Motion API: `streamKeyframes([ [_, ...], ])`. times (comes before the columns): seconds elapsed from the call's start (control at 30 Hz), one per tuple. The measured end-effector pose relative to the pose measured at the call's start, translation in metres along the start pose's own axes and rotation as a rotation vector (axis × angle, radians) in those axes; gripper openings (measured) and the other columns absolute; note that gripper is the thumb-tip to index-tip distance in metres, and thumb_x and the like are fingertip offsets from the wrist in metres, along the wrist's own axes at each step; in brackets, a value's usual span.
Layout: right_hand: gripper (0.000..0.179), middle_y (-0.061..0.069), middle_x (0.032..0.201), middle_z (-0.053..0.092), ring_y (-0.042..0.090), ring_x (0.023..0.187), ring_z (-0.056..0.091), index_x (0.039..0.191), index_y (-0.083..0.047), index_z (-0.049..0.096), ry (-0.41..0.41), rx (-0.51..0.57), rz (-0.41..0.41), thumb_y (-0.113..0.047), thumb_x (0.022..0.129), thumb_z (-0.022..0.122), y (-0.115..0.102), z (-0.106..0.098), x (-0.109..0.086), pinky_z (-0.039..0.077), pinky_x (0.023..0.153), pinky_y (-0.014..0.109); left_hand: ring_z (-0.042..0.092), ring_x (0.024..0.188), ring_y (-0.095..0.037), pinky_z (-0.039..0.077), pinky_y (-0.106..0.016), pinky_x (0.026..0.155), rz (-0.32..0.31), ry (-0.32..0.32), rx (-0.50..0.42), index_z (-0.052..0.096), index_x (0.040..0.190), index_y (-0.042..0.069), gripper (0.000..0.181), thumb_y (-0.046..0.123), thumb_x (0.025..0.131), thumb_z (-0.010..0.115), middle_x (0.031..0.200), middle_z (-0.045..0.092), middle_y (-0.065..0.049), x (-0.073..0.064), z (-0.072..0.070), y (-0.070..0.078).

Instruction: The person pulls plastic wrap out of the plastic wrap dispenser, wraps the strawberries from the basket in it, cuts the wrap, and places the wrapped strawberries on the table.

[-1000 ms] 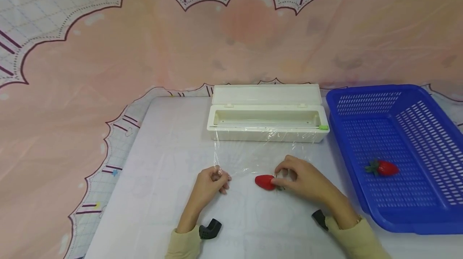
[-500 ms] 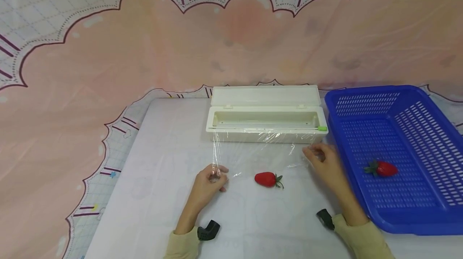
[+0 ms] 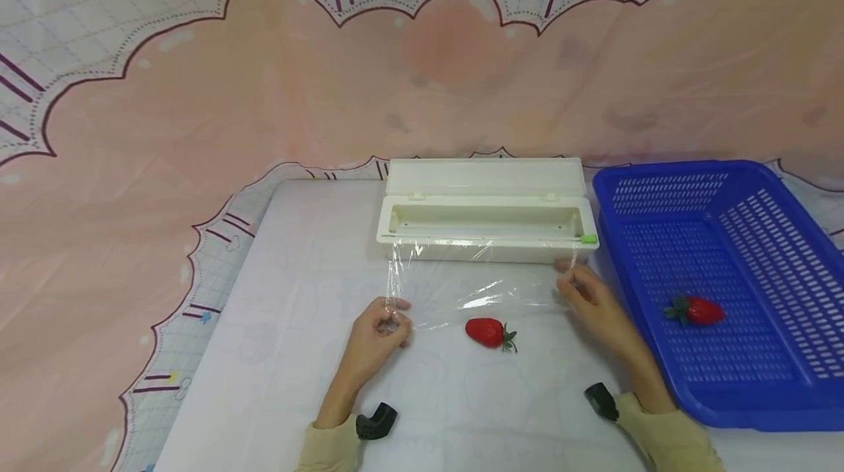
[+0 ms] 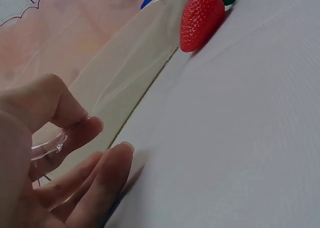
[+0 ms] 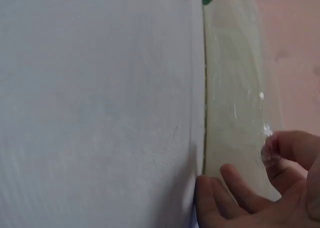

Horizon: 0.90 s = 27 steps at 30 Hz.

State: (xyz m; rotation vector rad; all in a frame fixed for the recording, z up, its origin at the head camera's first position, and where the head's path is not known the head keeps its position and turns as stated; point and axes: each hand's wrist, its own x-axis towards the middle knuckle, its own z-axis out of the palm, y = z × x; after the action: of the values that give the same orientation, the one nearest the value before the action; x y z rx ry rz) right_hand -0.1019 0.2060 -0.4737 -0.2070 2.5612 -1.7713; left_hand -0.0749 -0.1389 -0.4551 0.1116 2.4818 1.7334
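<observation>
Standing here, I see a person with both hands busy, and I make the red strawberry (image 3: 485,332) on the white table (image 3: 264,355) the middle of my clock. Far off at nine to ten o'clock, peach cloth (image 3: 99,259) hangs by the table's edge.

At nine o'clock is the left hand (image 3: 376,329). Its fingers are curled and pinch one corner of the clear wrap (image 3: 480,296). A tan sleeve (image 3: 330,446) covers that arm, with a small black thing (image 3: 377,422) at the cuff.

Up at twelve o'clock sits a long white box (image 3: 488,199), its lid (image 3: 484,177) tipped back. The wrap runs from its front edge down to both hands, thin and shiny. The strawberry lies on its side close to the wrap's near edge, leaves toward four o'clock; I can't tell if they touch.

Near three o'clock, the right hand (image 3: 596,307) pinches the wrap's other corner. A green tab (image 3: 589,239) is on the box between one and two o'clock. Farther out at three o'clock is a blue basket (image 3: 765,412), with a second strawberry (image 3: 702,310) lying inside.
</observation>
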Motion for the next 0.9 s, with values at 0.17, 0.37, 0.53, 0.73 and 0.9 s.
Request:
streamKeyframes([
  [0.17, 0.023, 0.027, 0.140, 0.031, 0.043, 0.132, 0.021, 0.086, 0.008, 0.049, -0.072, 0.052, 0.015, -0.013, 0.096, 0.049, 0.002, -0.003, -0.003, 0.024, 0.107, 0.040, 0.052, 0.111, -0.031, 0.048, -0.037, 0.084, 0.135, 0.029, 0.058, 0.055, 0.062, 0.006, 0.020, -0.005, 0.075, 0.065, 0.133, 0.044, -0.016, 0.002, -0.004, -0.004],
  [0.37, 0.023, 0.023, 0.139, 0.030, 0.041, 0.129, 0.027, 0.087, 0.006, 0.051, -0.056, 0.032, 0.025, -0.016, 0.095, 0.050, 0.001, -0.003, -0.001, 0.029, 0.100, 0.054, 0.021, 0.133, -0.042, 0.028, -0.058, 0.100, 0.343, 0.009, 0.144, 0.053, 0.060, 0.008, 0.023, -0.011, 0.069, 0.062, 0.151, 0.012, -0.018, 0.012, -0.014, -0.005],
  [0.53, 0.019, 0.021, 0.134, 0.031, 0.037, 0.125, 0.027, 0.084, 0.003, 0.053, 0.048, 0.000, 0.013, -0.014, 0.093, 0.054, 0.000, 0.001, -0.002, 0.032, 0.095, 0.060, 0.020, 0.132, -0.045, 0.021, -0.060, 0.102, 0.337, -0.049, 0.128, 0.056, 0.062, 0.011, 0.023, -0.010, 0.069, 0.063, 0.154, 0.005, -0.011, 0.019, -0.018, -0.012],
  [0.73, 0.013, 0.016, 0.134, 0.027, 0.030, 0.122, 0.030, 0.083, 0.006, 0.056, 0.253, 0.035, -0.023, -0.006, 0.089, 0.059, 0.001, 0.005, -0.005, 0.046, 0.082, 0.016, 0.021, 0.132, -0.046, 0.021, -0.060, 0.102, 0.371, -0.050, 0.109, 0.056, 0.063, 0.012, 0.023, -0.008, 0.071, 0.064, 0.154, 0.004, -0.011, 0.023, -0.016, -0.010],
  [0.9, 0.015, 0.010, 0.145, 0.020, 0.031, 0.128, 0.030, 0.085, 0.008, 0.061, 0.354, 0.022, -0.004, -0.007, 0.087, 0.062, -0.006, 0.008, -0.008, 0.041, 0.097, 0.034, 0.022, 0.131, -0.046, 0.023, -0.055, 0.104, 0.439, -0.026, 0.114, 0.055, 0.062, 0.009, 0.024, -0.012, 0.069, 0.065, 0.152, 0.006, -0.017, 0.026, -0.015, -0.004],
])
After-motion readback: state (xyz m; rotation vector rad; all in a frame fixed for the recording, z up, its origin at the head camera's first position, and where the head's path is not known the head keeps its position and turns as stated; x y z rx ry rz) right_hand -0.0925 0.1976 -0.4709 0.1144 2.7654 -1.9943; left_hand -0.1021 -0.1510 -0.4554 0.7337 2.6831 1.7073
